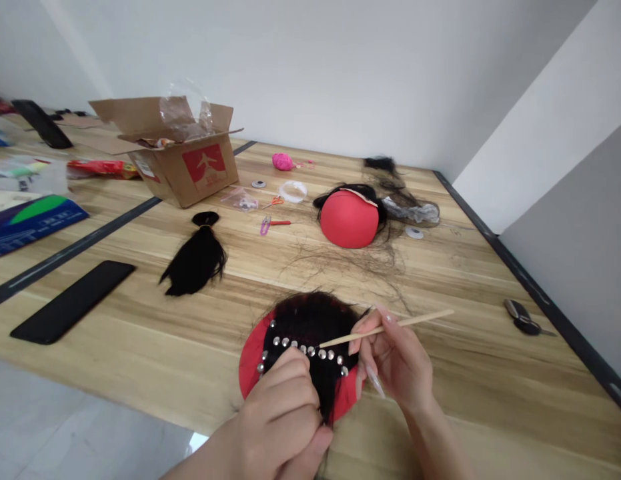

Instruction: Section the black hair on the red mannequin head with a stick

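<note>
In front of me lies a red dome-shaped form (251,357) partly covered by black hair (310,313). A row of silver thumbtacks (322,354) runs across the hair, with several more at its left side. My left hand (283,413) is closed on a lock of the hair hanging at the form's near side. Between the fingers of my right hand (395,357) is a thin wooden stick (420,319), held at a slant. Its narrow tip reaches the hair beside the tack row; the tip's exact shape is too small to tell.
A second red dome (349,219) with black hair stands behind, loose strands around it. Left are a tied hair bundle (196,260), a black phone-like slab (73,300) and an open cardboard box (183,167). A red-handled hook tool (280,223) lies mid-table; car keys (523,317) lie right.
</note>
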`<state>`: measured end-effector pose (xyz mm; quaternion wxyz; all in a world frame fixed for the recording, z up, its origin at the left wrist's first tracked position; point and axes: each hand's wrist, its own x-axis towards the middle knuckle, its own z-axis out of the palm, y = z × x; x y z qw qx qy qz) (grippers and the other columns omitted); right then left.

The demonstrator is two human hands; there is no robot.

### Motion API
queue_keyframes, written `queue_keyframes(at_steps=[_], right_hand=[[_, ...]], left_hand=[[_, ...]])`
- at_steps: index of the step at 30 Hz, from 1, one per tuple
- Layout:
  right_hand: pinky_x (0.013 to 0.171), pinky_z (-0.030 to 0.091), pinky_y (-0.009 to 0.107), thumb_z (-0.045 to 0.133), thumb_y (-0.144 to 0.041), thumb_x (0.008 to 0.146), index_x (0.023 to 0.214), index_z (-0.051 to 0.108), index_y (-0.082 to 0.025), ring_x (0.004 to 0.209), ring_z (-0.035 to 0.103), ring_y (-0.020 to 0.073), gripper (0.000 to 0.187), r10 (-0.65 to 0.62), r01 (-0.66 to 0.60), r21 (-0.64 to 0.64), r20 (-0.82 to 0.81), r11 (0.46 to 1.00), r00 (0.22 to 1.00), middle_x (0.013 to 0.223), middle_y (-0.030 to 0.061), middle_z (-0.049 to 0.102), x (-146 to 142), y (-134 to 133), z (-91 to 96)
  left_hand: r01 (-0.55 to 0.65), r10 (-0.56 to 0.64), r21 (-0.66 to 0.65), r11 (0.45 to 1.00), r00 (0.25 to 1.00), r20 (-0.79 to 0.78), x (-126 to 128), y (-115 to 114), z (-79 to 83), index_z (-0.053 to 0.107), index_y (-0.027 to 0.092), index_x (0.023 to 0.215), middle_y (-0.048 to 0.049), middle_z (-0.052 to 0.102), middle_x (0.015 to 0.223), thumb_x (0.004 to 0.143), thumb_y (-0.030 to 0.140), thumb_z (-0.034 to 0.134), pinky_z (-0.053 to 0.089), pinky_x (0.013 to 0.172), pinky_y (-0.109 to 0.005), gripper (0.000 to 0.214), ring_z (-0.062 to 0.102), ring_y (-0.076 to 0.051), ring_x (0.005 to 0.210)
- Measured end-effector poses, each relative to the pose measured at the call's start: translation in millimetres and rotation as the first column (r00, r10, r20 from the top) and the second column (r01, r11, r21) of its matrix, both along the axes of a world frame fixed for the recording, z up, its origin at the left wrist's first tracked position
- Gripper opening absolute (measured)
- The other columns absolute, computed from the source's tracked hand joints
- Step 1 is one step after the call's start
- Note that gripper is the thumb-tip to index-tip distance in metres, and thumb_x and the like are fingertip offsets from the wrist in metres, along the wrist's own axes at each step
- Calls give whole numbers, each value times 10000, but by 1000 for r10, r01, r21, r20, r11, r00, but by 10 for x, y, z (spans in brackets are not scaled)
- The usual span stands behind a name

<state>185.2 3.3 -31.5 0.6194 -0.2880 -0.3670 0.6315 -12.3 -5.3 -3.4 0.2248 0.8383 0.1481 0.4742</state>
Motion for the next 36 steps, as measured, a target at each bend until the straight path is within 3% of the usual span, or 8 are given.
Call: queue_keyframes(at_steps=[9,23,36], right_hand=[[354,540,204,593,-461,935,817,748,-160,329,516,74,358,-17,17,-69,-2,997,1000,634,51,724,3,3,-14],[252,461,185,648,-636,823,689,682,-135,230,413,59,520,-136,153,-160,113,975,984,521,44,680,-70,43,55],[251,471,191,630,-518,887,697,589,-169,259,461,73,400,-141,141,-162,10,977,990,584,26,705,-56,67,40]], left_hand=[[0,1,15,1000,999,-44,7,34,18,405,169,705,-10,453,655,796,-15,448,444,651,-334,209,409,-139,648],[9,-9,2,1000,1000,-6,41,25,55,425,173,722,-13,448,661,804,-26,438,425,627,-315,216,420,-146,642],[1,-1,-57,998,1000,0,16,2,39,375,173,693,-7,413,636,947,58,370,374,588,-329,279,398,-145,646]])
